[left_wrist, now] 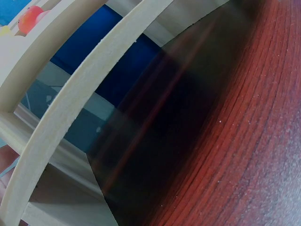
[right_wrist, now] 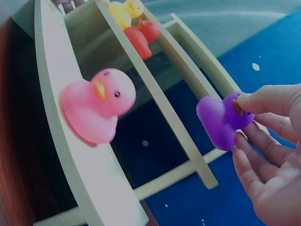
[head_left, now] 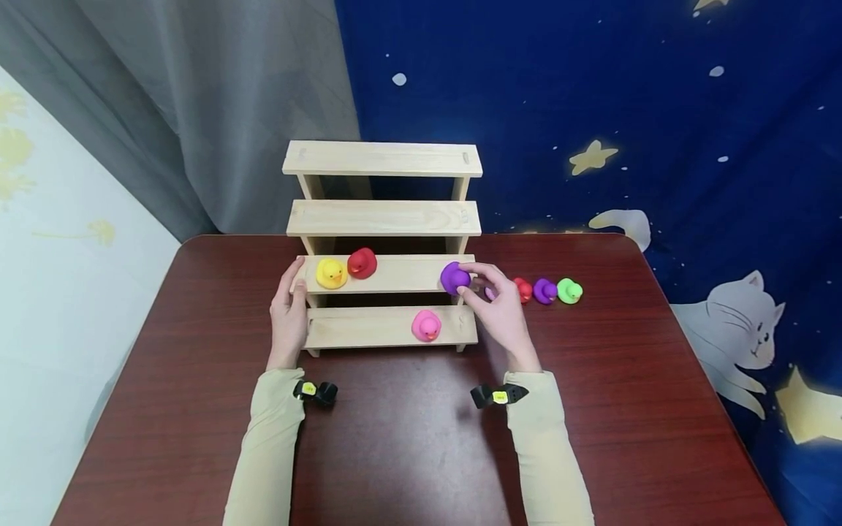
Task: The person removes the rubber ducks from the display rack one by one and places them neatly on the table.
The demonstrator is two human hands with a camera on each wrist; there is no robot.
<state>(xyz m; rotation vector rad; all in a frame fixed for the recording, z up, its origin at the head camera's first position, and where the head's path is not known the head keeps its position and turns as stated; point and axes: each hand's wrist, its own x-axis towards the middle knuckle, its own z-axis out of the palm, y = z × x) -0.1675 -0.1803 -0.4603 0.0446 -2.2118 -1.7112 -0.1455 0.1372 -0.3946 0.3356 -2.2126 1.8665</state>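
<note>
A purple rubber duck (head_left: 454, 278) is pinched between the thumb and fingers of my right hand (head_left: 503, 310), at the right end of the second step from the bottom. In the right wrist view the purple duck (right_wrist: 218, 120) is tilted, the thumb over its beak. My left hand (head_left: 288, 321) grips the left end of that same step of the wooden stepped shelf (head_left: 408, 274); the left wrist view shows only a bit of its fingers. A yellow duck (head_left: 331, 273) and a red duck (head_left: 362, 263) sit on this step's left half. One pink duck (head_left: 426, 326) sits on the lowest step.
On the table (head_left: 408, 438), right of the shelf, stand a second red duck (head_left: 522, 290), another purple duck (head_left: 544, 291) and a green duck (head_left: 569, 291). My right hand partly hides one more duck (head_left: 490, 294). Two upper steps rise at the back, before the curtains.
</note>
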